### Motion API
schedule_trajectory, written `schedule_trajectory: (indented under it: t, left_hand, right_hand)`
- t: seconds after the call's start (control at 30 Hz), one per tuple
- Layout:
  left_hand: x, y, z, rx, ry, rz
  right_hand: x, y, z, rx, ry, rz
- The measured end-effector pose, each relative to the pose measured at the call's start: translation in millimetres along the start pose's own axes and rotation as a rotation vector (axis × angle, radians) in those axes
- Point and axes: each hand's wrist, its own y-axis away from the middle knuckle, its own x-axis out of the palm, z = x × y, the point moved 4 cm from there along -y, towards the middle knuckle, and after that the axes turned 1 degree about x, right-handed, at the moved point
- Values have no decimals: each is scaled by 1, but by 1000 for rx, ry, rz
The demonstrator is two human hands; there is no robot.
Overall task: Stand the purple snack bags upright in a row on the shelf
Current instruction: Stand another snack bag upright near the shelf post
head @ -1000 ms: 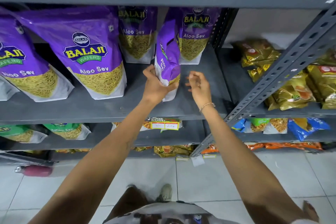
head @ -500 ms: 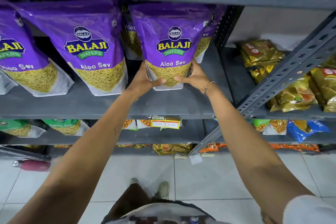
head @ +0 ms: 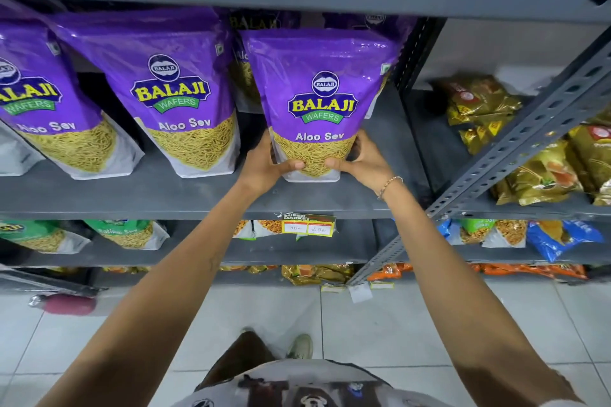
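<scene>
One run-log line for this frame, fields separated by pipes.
step: standing bag | left hand: gripping Aloo Sev bag base | right hand: same | bag: upright on shelf | row: incomplete

A grey metal shelf (head: 205, 195) carries three purple snack bags upright in a row along its near edge: one at the left (head: 49, 102), one in the middle (head: 178, 92), and one at the right (head: 324, 96). More purple bags (head: 246, 76) stand behind them, farther back.

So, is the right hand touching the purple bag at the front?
Touching. The head view shows the right hand wrapped on the bag's lower right side, thumb pressed on its front.
</scene>
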Motion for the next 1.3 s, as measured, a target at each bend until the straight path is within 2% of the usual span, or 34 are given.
schedule_trajectory:
  t: [0.23,0.53,0.8,0.87,0.9,0.97,1.0,1.07,1.17,1.3]
  left_hand:
    - [-4,4,6,-54,52,65]
    - [29,-7,3,-67,-88,70]
    - [77,-15,-14,-53,-152,89]
    - [83,-17,-15,-61,-145,100]
    - [84,-18,-15,-64,-144,102]
    - [85,-18,-16,-51,-135,99]
    - [85,-18,-17,-41,-133,99]
    - [83,-18,-19,-27,-138,103]
    - [81,-20,-21,-29,-121,126]
    - [82,-22,-20,-38,-103,135]
  right_hand:
    - [-1,7,-16,77,-42,85]
    - [-23,20,-31,110,-86,-42]
    - [-66,26,-14,192,-24,-69]
    - [-74,21,7,137,38,-197]
    - [-83,17,19,97,13,-337]
    - [-104,19,48,10,-295,-630]
    - [-112,21,65,-56,-480,-702]
    - [-122,21,95,-216,-653,-710]
    - [-118,24,124,-334,-561,-654]
    - [-121,21,133,-353,-522,-727]
